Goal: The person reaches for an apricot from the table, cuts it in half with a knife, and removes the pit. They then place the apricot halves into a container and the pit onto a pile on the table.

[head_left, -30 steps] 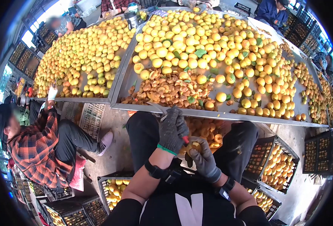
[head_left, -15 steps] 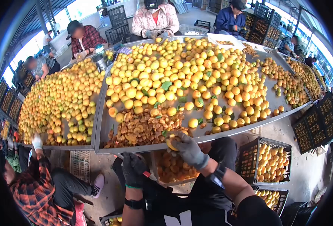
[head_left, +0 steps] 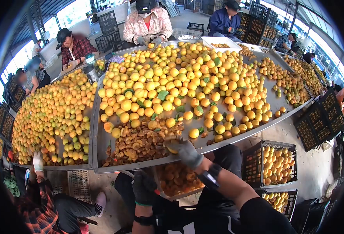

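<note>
My left hand (head_left: 144,188), in a dark glove, is closed around a thin tool with a red part (head_left: 157,192). It is below the table's front edge, beside a crate of orange fruit (head_left: 178,178). My right hand (head_left: 188,154), in a grey glove, reaches over the front rim at the pile of brown-orange peels or pieces (head_left: 141,144). Motion smears its fingers; a blurred yellowish shape (head_left: 173,146) is at them, and whether they grip it is unclear. Yellow-orange fruits (head_left: 156,84) with some green leaves cover much of the metal table (head_left: 141,165) beyond.
More fruit fills the left table section (head_left: 55,109). Fruit crates (head_left: 279,165) stand on the floor at right, with stacked dark crates (head_left: 321,121) farther out. A co-worker in plaid (head_left: 39,206) sits at lower left; other people (head_left: 148,25) sit across the table.
My right hand has moved from the front rim onto the peel pile, and the fruit in it is now blurred. My left hand is slightly lower in view. The whole view has shifted a little.
</note>
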A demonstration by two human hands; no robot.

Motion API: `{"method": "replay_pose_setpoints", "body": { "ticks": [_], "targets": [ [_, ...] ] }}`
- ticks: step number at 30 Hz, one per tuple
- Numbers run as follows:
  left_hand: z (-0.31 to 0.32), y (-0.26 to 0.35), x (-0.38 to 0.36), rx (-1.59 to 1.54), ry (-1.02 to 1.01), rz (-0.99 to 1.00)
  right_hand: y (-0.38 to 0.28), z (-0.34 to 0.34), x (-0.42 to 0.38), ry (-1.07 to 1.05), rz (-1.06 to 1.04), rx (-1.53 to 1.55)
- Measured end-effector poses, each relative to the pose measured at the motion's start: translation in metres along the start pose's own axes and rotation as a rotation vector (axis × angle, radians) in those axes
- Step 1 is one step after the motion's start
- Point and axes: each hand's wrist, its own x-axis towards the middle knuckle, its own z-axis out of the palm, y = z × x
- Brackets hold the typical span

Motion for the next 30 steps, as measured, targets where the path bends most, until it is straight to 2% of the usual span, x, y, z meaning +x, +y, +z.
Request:
{"method": "replay_pose_setpoints", "body": {
  "ticks": [1, 2, 4, 5, 7, 8, 10, 11, 13, 14, 16, 18, 20, 22, 24, 28, 30],
  "targets": [
    [0.002, 0.000, -0.001, -0.004, 0.001, -0.004, -0.006, -0.003, -0.016, -0.169, -0.049, -0.001],
    [0.005, 0.000, -0.002, -0.005, 0.022, -0.008, -0.003, -0.004, -0.030, -0.165, -0.047, -0.003],
    [0.004, -0.001, -0.002, -0.007, 0.043, -0.014, 0.005, -0.004, -0.058, -0.323, 0.222, -0.090],
    [0.003, -0.002, -0.002, -0.026, 0.030, -0.017, 0.007, -0.004, -0.069, -0.320, 0.223, -0.090],
    [0.002, -0.003, -0.003, -0.043, 0.016, -0.022, 0.009, -0.003, -0.088, -0.298, 0.472, -0.303],
    [0.003, -0.003, -0.002, -0.046, 0.004, -0.025, 0.022, -0.010, -0.090, -0.297, 0.470, -0.302],
    [0.001, -0.003, -0.002, -0.045, -0.007, -0.023, 0.048, -0.026, -0.086, -0.530, 0.129, -0.953],
    [-0.006, -0.005, 0.000, -0.030, -0.011, -0.030, 0.055, -0.030, -0.089, -0.532, 0.123, -0.950],
    [-0.006, -0.003, 0.003, -0.014, -0.017, -0.030, 0.053, -0.031, -0.088, -0.431, -0.004, -1.192],
    [-0.005, -0.004, 0.003, 0.009, 0.011, -0.026, 0.051, -0.037, -0.082, -0.435, -0.005, -1.192],
    [-0.001, -0.005, 0.002, 0.029, 0.042, -0.023, 0.007, -0.041, -0.057, -0.559, -0.359, -0.863],
    [0.002, -0.005, 0.002, 0.035, 0.049, -0.004, -0.044, -0.045, -0.035, -0.197, 0.004, -1.161],
    [0.000, -0.007, 0.004, 0.012, 0.046, -0.015, -0.067, -0.067, -0.004, 0.165, -0.115, -0.944],
    [-0.003, -0.009, 0.005, -0.010, 0.040, -0.021, -0.079, -0.102, 0.043, 0.402, -0.078, -1.578],
    [-0.007, -0.010, 0.005, 0.008, 0.140, -0.062, -0.072, -0.137, 0.071, 0.357, -0.172, -1.700],
    [0.002, -0.007, 0.004, 0.024, 0.081, -0.066, -0.069, -0.154, 0.096, 0.252, -0.028, -1.658],
    [0.001, -0.007, 0.004, 0.034, 0.063, -0.071, -0.068, -0.167, 0.097, 0.253, -0.094, -1.547]
  ]
}}
